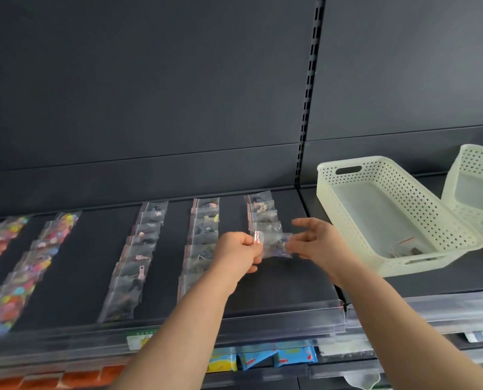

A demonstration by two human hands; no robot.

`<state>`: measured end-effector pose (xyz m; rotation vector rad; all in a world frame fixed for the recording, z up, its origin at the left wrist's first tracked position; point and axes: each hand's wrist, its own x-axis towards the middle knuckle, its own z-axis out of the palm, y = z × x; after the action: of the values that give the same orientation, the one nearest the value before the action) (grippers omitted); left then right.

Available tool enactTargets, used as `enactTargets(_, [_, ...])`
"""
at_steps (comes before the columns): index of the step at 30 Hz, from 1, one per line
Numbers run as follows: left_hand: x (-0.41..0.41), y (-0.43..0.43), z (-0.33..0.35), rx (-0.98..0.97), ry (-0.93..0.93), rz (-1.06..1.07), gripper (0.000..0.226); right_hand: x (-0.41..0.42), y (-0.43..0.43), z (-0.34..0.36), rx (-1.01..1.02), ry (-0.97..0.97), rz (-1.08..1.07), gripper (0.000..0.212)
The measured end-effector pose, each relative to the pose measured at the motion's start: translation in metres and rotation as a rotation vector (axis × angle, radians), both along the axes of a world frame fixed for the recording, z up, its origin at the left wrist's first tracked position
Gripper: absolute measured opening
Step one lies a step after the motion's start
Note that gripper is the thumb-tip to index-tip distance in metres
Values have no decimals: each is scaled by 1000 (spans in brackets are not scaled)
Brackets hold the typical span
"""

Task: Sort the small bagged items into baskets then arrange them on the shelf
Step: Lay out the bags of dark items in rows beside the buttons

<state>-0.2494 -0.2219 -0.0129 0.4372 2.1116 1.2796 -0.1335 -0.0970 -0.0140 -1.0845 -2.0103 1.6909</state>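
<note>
Clear zip bag point(274, 244) held above dark shelf point(277, 288); bagged rows point(201, 243) behind; cream basket point(386, 220) right.

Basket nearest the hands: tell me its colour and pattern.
Pale cream basket, its walls perforated with rows of small holes; head view.

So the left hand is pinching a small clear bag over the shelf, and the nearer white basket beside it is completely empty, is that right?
Not quite. The left hand does pinch the small clear bag over the shelf, but the nearer basket is not empty: the head view shows a few bags lying at its near end.
</note>
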Motion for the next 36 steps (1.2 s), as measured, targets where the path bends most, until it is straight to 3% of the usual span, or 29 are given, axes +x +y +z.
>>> enactTargets(6, [-1,0,-15,-238,174,-75,24,-6,-5,-15,310,-180,44,64])
enactTargets(12, [-3,7,-23,-337,290,-106,11,-7,-8,-21,427,-243,47,61])
enactTargets(15, [-5,9,-22,-372,306,-114,17,-8,-10,-20,483,-287,69,56])
enactTargets(20, [-5,9,-15,-282,333,-90,34,-2,-8,-5,699,-330,56,29])
enactTargets(24, [2,29,-6,-136,351,-160,18,15,6,20,875,-380,-39,16])
enactTargets(32, [70,91,12,60,219,-317,16,82,65,37,966,-330,-210,20])
enactTargets(36, [102,118,16,49,198,-325,29,114,121,32,914,-557,-167,25])
